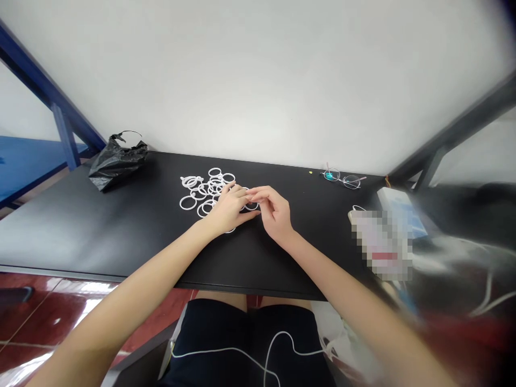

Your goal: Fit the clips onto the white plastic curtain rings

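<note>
A loose pile of thin white rings [188, 202] lies on the black table [137, 226], mostly left of my hands. My left hand [233, 207] rests over the right part of this pile, fingers stretched out and thumb held apart, covering some rings. Against its fingertips, my right hand [276, 212] has its fingers bent and pressed together. One white ring [252, 206] shows between the two hands; whether the right fingers grip it is hidden. Several rings overlap, and some have small knobs at the edge.
A crumpled black plastic bag [119, 161] stands at the back left. Eyeglasses [342, 179] lie at the back right, near a white-and-blue box [403, 212] and a blurred-out phone-like item [381, 244]. A white cable [226, 350] crosses my lap. A wall rises behind the table.
</note>
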Demonstrator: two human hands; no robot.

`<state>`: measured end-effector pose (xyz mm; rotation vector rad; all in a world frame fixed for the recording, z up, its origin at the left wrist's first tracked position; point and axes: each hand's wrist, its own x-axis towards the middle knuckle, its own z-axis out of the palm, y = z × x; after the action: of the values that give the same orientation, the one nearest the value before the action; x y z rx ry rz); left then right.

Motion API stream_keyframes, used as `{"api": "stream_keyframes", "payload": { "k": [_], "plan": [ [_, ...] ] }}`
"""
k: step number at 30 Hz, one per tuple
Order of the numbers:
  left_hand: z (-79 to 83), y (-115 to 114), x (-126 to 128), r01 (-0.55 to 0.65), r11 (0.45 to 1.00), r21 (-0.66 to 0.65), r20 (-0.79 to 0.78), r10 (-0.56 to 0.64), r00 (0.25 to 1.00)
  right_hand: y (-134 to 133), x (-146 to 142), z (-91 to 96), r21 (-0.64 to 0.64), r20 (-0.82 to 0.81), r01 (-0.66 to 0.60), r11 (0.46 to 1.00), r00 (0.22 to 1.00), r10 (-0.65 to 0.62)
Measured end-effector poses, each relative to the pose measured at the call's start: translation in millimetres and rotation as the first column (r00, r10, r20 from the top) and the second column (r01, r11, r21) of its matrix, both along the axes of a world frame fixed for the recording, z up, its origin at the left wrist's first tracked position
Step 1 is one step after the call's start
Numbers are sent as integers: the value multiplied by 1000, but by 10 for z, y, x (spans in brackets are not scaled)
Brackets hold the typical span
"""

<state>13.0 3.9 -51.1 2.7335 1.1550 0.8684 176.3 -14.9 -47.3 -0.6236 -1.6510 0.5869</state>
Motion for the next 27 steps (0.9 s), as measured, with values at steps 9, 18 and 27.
{"api": "stream_keyframes", "payload": {
  "k": [9, 18, 27],
  "plan": [
    [22, -40, 61, 9, 997, -72, 17, -7, 1000, 15, -39, 91, -476, -399, -270, 837, 914, 68],
    [42, -86, 92, 83, 991, -107, 12, -82, 997, 190, 191, 193, -596, -775, -679, 428, 626, -85],
    [123, -125, 77, 130, 988, -82, -41, -133, 990, 272, 209, 128, -624, -768, -654, 428, 613, -183]
  ]
}}
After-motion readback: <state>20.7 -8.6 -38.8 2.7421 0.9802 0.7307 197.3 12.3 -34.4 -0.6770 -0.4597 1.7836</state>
